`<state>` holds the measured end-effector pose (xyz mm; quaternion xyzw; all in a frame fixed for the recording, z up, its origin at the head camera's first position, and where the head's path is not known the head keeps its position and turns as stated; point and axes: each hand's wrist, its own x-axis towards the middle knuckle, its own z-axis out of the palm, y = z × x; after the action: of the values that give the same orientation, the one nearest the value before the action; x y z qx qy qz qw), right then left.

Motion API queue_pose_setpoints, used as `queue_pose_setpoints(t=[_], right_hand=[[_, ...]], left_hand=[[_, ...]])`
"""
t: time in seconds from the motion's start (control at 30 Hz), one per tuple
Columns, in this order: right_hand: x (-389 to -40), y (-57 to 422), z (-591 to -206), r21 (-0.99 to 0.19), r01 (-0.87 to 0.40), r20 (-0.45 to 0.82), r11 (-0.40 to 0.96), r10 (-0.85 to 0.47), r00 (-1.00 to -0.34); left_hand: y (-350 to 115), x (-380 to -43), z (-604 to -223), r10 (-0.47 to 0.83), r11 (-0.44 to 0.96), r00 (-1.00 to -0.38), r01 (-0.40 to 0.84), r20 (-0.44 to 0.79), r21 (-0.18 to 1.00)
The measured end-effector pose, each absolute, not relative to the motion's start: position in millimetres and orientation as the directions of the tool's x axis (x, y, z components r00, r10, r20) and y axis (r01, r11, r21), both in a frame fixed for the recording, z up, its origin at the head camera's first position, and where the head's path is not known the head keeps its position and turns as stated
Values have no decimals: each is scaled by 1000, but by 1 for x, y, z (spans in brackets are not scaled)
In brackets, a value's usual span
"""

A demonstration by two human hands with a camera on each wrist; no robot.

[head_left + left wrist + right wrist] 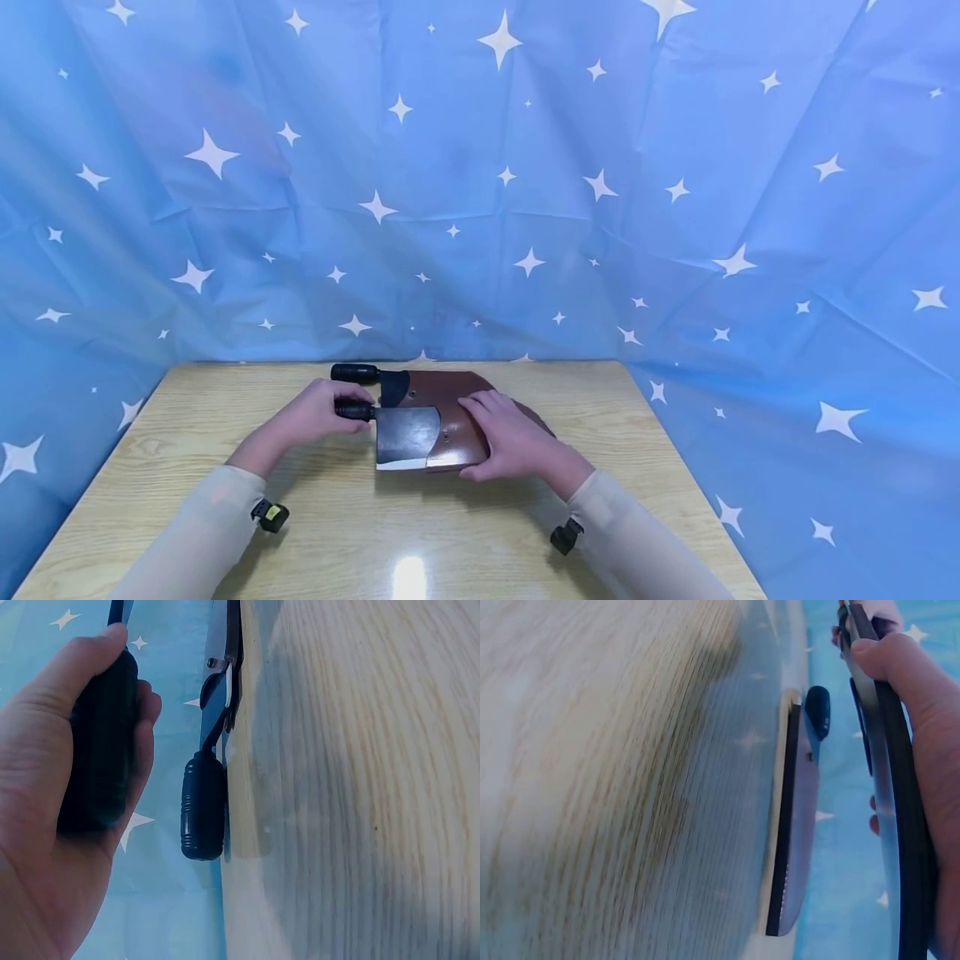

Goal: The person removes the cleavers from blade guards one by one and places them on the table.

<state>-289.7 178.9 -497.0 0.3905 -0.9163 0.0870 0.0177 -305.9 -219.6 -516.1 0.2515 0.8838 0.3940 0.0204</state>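
Note:
My left hand (318, 412) grips the black handle (97, 750) of a cleaver. The cleaver's broad dark blade (405, 433) has a pale edge and is partly inside a brown leather sheath (463, 429). My right hand (521, 442) holds that sheath, thumb on the near side and fingers over the far side. In the right wrist view the sheath (904, 825) shows edge-on, raised off the table. Just behind lies a second knife in a brown sheath (442, 383), its black handle (202, 806) pointing left.
The second sheathed knife (799, 825) lies near the far edge of the light wooden table (337, 517). A blue cloth with white stars (480, 167) hangs behind the table and along its sides.

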Motion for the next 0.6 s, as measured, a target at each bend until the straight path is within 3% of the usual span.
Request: queue_pose_setpoints(t=[0.23, 0.6], right_hand=[[-291, 181, -497, -156, -703, 104, 694, -696, -710], [-290, 186, -495, -205, -686, 75, 698, -688, -722]], left_hand=[[-213, -306, -513, 468, 648, -846, 524, 255, 552], [-213, -304, -517, 427, 619, -861, 501, 276, 605]])
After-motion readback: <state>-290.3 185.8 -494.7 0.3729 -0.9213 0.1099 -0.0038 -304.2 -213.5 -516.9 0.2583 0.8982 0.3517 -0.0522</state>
